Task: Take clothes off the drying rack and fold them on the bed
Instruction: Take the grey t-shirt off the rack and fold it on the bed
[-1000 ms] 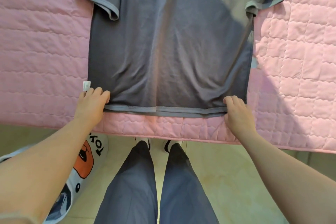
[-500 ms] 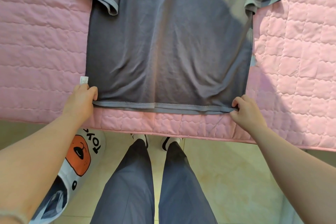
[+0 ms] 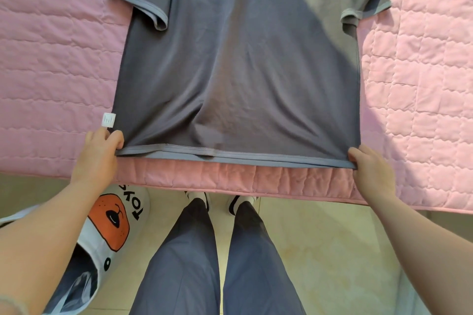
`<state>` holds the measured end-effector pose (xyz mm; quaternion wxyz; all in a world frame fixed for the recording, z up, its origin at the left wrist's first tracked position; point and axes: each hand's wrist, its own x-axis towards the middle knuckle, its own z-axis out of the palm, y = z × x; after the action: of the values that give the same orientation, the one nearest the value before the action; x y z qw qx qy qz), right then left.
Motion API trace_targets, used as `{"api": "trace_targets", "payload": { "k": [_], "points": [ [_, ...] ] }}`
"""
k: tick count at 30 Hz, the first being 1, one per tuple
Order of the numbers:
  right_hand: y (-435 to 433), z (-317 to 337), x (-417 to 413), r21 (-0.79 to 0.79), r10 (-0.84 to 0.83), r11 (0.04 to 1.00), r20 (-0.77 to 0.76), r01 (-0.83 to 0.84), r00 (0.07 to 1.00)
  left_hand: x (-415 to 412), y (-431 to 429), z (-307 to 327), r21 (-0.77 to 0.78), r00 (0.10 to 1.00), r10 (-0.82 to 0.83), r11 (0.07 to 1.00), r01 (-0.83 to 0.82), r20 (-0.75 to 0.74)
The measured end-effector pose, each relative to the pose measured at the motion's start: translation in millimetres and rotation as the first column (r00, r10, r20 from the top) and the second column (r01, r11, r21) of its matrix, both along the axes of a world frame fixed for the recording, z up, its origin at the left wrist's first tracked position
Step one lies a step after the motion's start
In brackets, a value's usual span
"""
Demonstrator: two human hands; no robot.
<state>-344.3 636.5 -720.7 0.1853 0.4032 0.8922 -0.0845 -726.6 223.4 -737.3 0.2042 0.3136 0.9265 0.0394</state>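
A grey short-sleeved T-shirt lies spread flat on the pink quilted bed, its hem toward me and both sleeves out to the sides. A small white care label sticks out at its lower left side. My left hand pinches the hem's left corner. The right corner of the hem is pinched by my right hand. The hem is stretched taut between them, just inside the bed's near edge.
The bed's near edge runs across the frame in front of my legs and feet. A white laundry bag with an orange cartoon face stands on the tiled floor at lower left. Sunlight falls on the shirt's upper right.
Both hands have moved outward to the hem's corners and pulled the shirt flatter and wider. The hem has shifted slightly away from the bed's edge.
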Motion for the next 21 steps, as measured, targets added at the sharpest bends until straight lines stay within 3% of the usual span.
{"api": "trace_targets", "payload": {
  "k": [4, 7, 10, 17, 21],
  "points": [
    [5.9, -3.9, 12.9, 0.055, -0.069, 0.997, 0.218, 0.059, 0.973, 2.2, -10.1, 3.0, -0.141, 0.980, -0.192, 0.973, 0.183, -0.053],
    [1.9, -18.3, 9.5, -0.104, -0.124, 0.981, 0.300, 0.162, 0.946, 8.0, -7.2, -4.8, -0.225, 0.978, -0.207, 0.955, 0.195, -0.034],
    [-3.8, -22.8, 1.3, -0.202, -0.203, 0.947, 0.228, 0.250, 0.952, 11.6, 0.6, -11.6, -0.241, 0.995, -0.102, 0.966, 0.095, -0.017],
    [-1.4, -10.4, 5.8, -0.158, -0.178, 0.971, 0.018, 0.178, 0.984, 3.0, 1.7, -17.3, -0.112, 0.981, 0.170, 0.981, -0.159, 0.096],
    [-1.1, 0.3, 7.4, -0.073, -0.508, 0.861, -0.100, 0.503, 0.856, 6.8, -3.1, -13.6, -0.037, 0.973, 0.220, 0.975, -0.218, 0.074]
  ]
}}
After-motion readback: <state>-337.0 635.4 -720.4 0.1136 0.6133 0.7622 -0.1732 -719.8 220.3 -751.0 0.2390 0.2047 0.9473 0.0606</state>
